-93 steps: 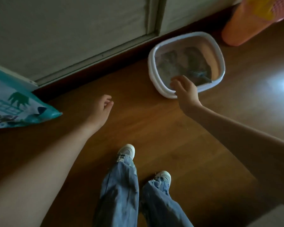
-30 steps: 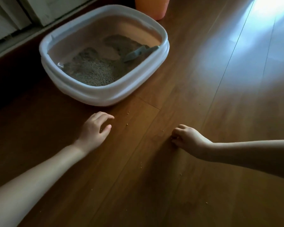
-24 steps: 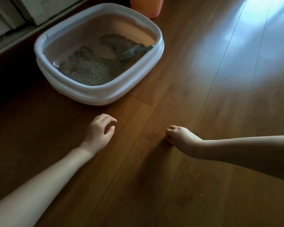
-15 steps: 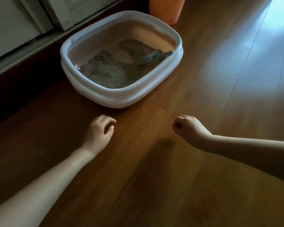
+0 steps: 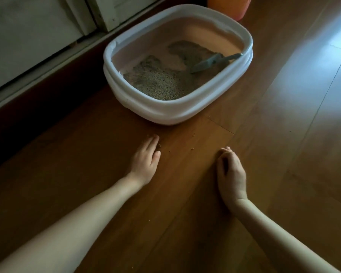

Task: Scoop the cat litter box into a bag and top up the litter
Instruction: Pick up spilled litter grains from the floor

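Note:
The litter box (image 5: 165,113) has a white rim and pink inner walls, and it stands on the wooden floor ahead of me. Grey litter (image 5: 159,83) covers part of its bottom. A grey scoop (image 5: 211,63) lies in it, its handle resting on the right rim. My left hand (image 5: 146,160) lies flat on the floor in front of the box, palm down, holding nothing. My right hand (image 5: 231,172) rests on the floor to the right of it, fingers curled in with the tips together. I see nothing in it.
A few spilled litter grains (image 5: 193,134) lie on the boards between my hands and the box. An orange container (image 5: 228,6) stands behind the box. A pale sliding door and its frame (image 5: 47,46) run along the left. Bright light falls on the floor at the right.
My view has come closer to the box. My left hand has flattened onto the floor beside the grains. My right hand has come down and turned, its fingers now pointing toward the box.

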The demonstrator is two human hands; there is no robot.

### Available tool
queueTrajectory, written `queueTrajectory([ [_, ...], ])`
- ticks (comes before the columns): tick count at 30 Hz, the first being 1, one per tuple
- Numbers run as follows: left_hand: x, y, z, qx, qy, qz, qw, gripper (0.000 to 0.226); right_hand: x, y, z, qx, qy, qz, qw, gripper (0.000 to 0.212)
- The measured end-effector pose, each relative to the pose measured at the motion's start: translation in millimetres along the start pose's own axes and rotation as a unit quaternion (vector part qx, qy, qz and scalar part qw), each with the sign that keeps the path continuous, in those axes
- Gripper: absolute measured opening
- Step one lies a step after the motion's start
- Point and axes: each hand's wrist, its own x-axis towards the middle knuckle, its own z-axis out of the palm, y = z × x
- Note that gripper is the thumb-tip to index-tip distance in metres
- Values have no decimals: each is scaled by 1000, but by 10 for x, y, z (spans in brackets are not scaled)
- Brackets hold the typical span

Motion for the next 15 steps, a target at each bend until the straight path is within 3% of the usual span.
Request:
queueTrajectory([
  [6, -139, 344, 296, -113, -35, 150, 981, 48, -57, -353, 357, 33, -90, -79, 992, 25],
  [8, -131, 383, 248, -159, -24, 160, 974, 45, -41, -445, 371, 60, -106, -93, 988, 27],
  [12, 3, 185, -9, -163, 86, 63, 981, 41, 344, -373, 246, 1, -59, -113, 992, 37],
  [15, 74, -65, -65, -79, 82, -40, 993, 52, 684, -245, 201, -87, -87, -79, 989, 41],
])
